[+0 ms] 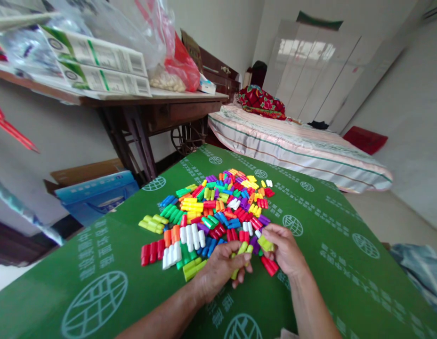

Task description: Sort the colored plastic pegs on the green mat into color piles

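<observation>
your left grip (218, 263) curls closed around yellow-green tubes (242, 248) over the desk (310, 282) | your right grip (284, 245) pinches a yellow-green piece (266, 243) beside the coloured pile (218, 206) | risk: too loose a right-hand pinch could drop your piece among lookalikes

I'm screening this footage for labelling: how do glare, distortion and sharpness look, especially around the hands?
Head view: bright, window-like glare on the white doors; head view: wide-angle stretching toward the edges, as on the green-and-white boxes; head view: left hand and right hand slightly soft, though the yellow-green pieces they hold remain distinguishable.
</observation>
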Tool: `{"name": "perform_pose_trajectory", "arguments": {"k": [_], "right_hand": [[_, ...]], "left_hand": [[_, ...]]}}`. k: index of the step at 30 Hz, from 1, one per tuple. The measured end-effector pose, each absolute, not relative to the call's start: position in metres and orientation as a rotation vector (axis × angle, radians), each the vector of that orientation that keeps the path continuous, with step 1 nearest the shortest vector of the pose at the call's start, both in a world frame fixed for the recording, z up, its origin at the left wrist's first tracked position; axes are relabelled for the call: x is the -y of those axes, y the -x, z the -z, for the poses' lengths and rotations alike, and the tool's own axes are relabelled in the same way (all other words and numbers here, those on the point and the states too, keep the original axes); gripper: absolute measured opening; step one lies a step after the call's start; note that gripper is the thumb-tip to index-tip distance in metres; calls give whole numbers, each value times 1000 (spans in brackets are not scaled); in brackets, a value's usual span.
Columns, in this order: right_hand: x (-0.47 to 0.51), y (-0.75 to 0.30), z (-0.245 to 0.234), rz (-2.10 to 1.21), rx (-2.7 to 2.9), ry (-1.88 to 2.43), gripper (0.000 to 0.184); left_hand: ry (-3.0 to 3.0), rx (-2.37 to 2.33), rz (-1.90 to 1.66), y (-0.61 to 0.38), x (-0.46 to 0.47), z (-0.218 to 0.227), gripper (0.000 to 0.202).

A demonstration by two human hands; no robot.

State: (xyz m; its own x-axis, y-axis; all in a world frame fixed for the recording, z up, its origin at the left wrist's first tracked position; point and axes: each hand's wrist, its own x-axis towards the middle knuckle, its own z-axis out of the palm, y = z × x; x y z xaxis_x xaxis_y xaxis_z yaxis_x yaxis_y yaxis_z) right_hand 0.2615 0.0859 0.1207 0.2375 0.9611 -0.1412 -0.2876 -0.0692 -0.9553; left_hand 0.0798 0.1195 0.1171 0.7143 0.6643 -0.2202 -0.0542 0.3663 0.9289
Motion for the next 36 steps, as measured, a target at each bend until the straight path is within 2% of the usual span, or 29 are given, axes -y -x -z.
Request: {"name": "perform_pose_trajectory", "arguments": {"k": [5,9,13,22,32,36], "right_hand": [[-86,-256,-118,-1350,858,1114,31],[-86,-257,-116,-1402,917,1122,31],[-87,-258,-112,-1450,1031,1191,39],[-88,-247,-121,-1372,1172,1404,35],[-91,-250,-117,-1271,884,1383,33],[-91,-254,-115,-1251,823,1356,34]], "left_hand": [[-1068,-602,-539,-81,-122,-114,22],[-1107,-564,-544,-80,-122,-114,23],[-1175,-559,-551,-79,-120,-116,30],[-1236,-640,-560,-81,-117,-110,42],[-1169,-657,-554,-81,-118,-108,64],[-1076,-608,-572,-80,-121,-105,65]]}}
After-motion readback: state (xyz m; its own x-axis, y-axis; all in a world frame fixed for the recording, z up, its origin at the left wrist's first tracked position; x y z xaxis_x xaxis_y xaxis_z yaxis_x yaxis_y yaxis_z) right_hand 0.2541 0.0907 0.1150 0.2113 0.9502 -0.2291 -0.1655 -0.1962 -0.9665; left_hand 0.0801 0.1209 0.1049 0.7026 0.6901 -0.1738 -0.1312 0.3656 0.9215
